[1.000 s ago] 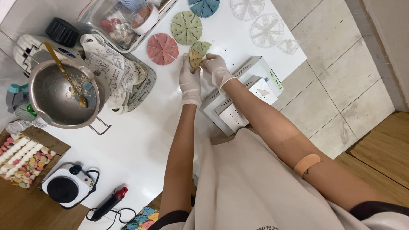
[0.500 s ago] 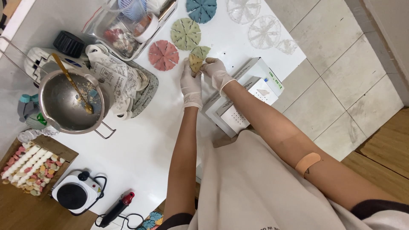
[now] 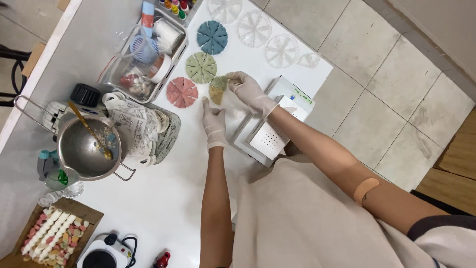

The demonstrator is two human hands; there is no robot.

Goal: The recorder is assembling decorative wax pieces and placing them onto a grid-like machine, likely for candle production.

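I have both gloved hands over the white tabletop [image 3: 148,208]. My right hand [image 3: 249,91] is pinching the upper edge of a small wedge-shaped piece, green at the top and tan below [image 3: 217,89], which lies just right of the pink disc. My left hand [image 3: 214,121] is open and flat, fingers pointing up at the wedge's lower edge, grasping nothing.

To do this well, I judge the wedge wants a light pinch by its rim only, with the flat left hand steadying from below, since these segmented pieces look as if they would split along their grooves under pressure. I would also keep my right forearm off the white perforated box [image 3: 270,134] beneath it.

Counting the round segmented pieces: one pink disc [image 3: 182,92], one pale green disc [image 3: 201,67], one blue disc [image 3: 212,37], and three full clear moulds, [image 3: 225,7], [image 3: 255,30] and [image 3: 280,49], with a smaller clear fragment [image 3: 310,60] at the tabletop's corner. There is one clear plastic tray of bottles and cups [image 3: 144,54], one steel saucepan with a wooden stirrer [image 3: 89,148], one wooden board of small pastel pieces [image 3: 52,237], and one small white hotplate [image 3: 101,255].
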